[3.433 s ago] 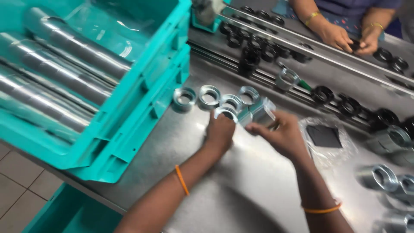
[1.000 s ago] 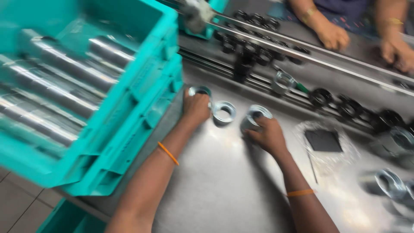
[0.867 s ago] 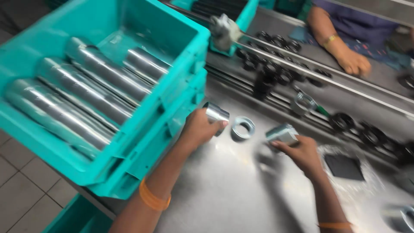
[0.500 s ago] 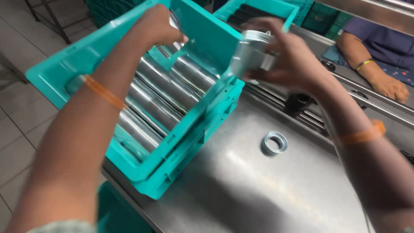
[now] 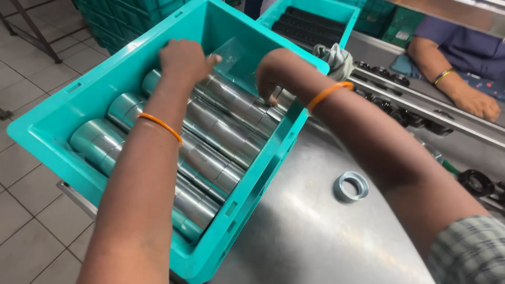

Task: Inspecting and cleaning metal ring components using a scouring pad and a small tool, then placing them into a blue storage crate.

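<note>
Several rows of shiny steel rings (image 5: 210,152), stacked end to end like long cylinders, lie in the teal plastic crate (image 5: 58,113) at the left, which fills most of what I see. My left hand (image 5: 184,60) is down inside it, fingers curled over the top of a middle row; I cannot tell whether it grips a ring or only presses on the stack. My right hand (image 5: 271,79) is bent in over the near wall, its fingers at the end of a row by the crate's right side, and what it has hold of, if anything, is hidden by the wrist and its orange band. I judge the crate well filled, the rows reaching almost from wall to wall, with some room left toward the far end. One loose steel ring (image 5: 351,186) lies flat on the stainless surface (image 5: 315,236) to the right, apart from the crate. Beyond it, black rings (image 5: 476,181) sit along a metal rail (image 5: 421,105), near another person's hand (image 5: 476,104). A second teal crate (image 5: 336,13) holds dark parts. No labels show.
</note>
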